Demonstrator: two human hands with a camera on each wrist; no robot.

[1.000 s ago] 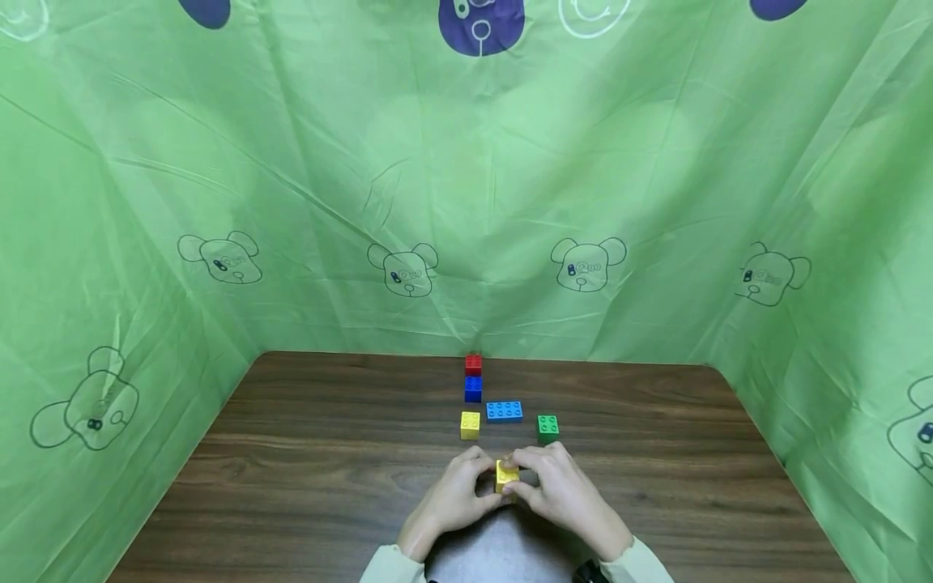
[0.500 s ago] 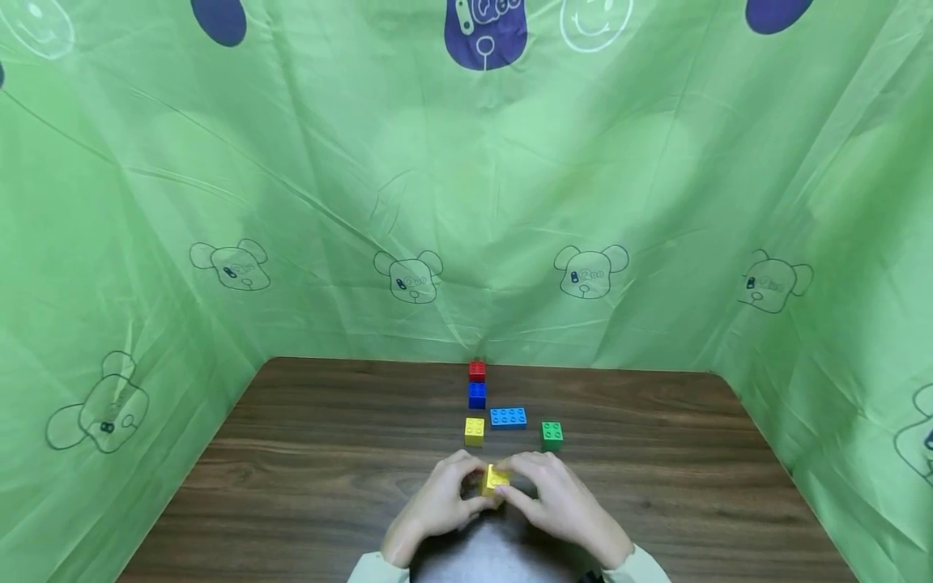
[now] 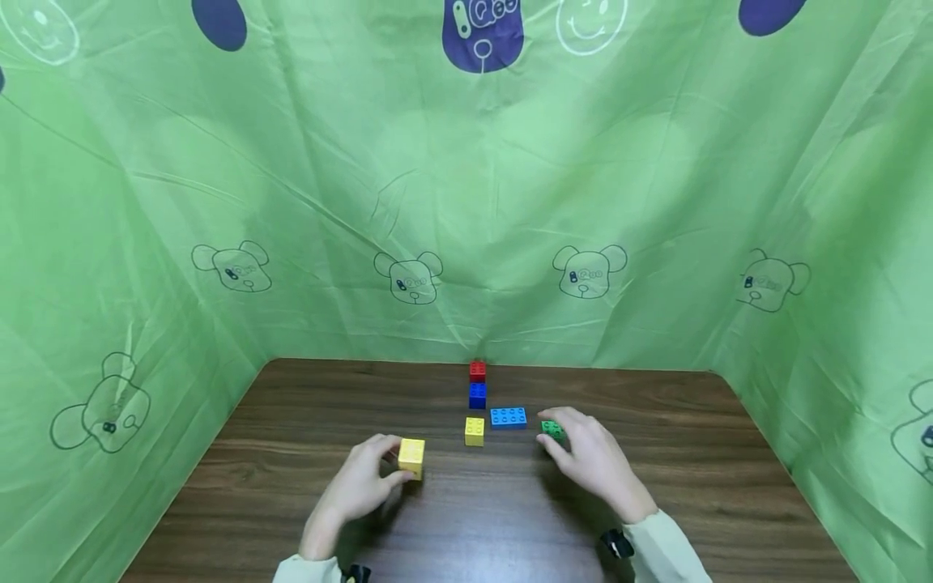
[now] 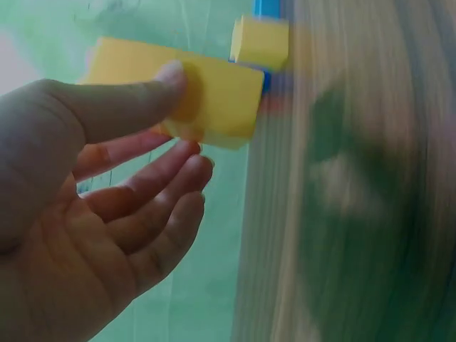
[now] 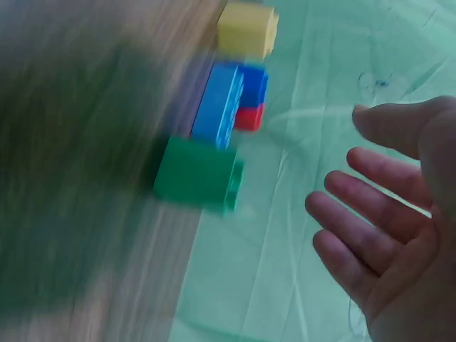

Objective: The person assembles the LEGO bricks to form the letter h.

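Observation:
My left hand pinches a tall yellow building block between thumb and fingertips, on the left of the table's middle. Its smooth side faces up in the head view. In the left wrist view the thumb presses on the block's long face. My right hand is at a green toy brick, partly covering it in the head view. In the right wrist view the fingers are spread with nothing between them, and the green brick stands apart from them, studs toward the hand's side.
A smaller yellow brick stands between the hands. Beyond it are a light blue long brick, a dark blue brick and a red brick near the far edge. Green cloth hangs round the brown table.
The two hands have parted. My left hand has carried the yellow block to the left. My right hand has let go of it and moved right and forward to the green brick.

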